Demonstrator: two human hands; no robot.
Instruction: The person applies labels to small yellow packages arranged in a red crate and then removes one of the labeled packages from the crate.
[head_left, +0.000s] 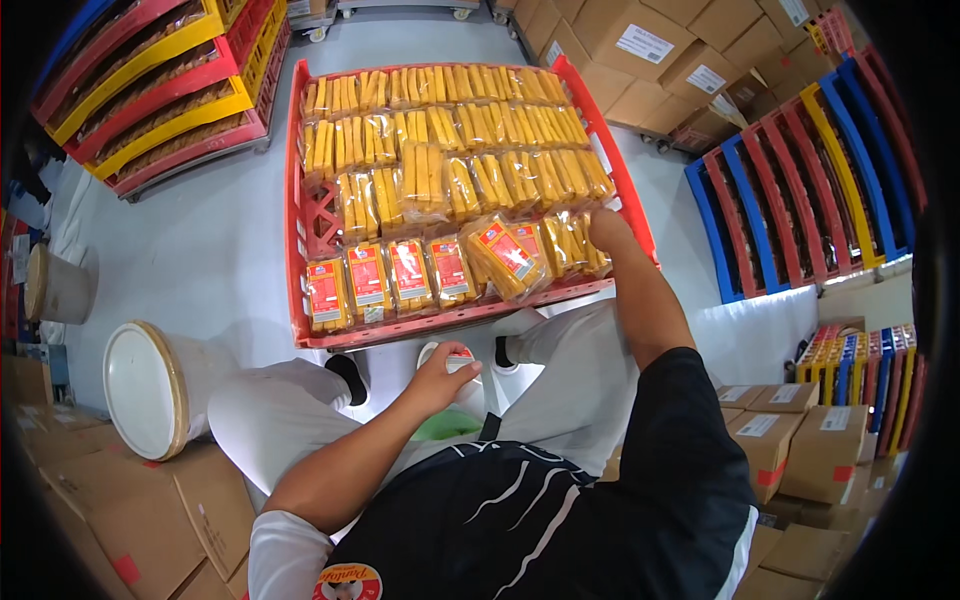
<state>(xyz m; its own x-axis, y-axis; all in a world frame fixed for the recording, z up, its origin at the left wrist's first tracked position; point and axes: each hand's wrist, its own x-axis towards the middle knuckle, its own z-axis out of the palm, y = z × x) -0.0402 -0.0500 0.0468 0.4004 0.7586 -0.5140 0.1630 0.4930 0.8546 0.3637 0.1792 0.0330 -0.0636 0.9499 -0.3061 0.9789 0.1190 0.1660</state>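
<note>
My left hand (442, 381) is between my knees, its thumb and fingers around a roll of red-and-white labels (459, 360), with a pale backing strip hanging beside it. My right hand (611, 229) reaches to the right end of the nearest row in a red plastic crate (295, 300), against clear packs of yellow sticks (570, 238); its fingertips are hidden. Along that row's left part, several packs bear red labels (409, 270). One labelled pack (508, 256) lies tilted on top of its neighbours. An unlabelled pack (424, 180) rests across the rows behind.
Stacked red and yellow crates (187, 90) stand at the far left. A lidded white bucket (146, 390) is by my left knee. Cardboard boxes (637, 45) are piled behind at the right, others (772, 427) at lower right. More coloured crates (802, 180) stand to the right.
</note>
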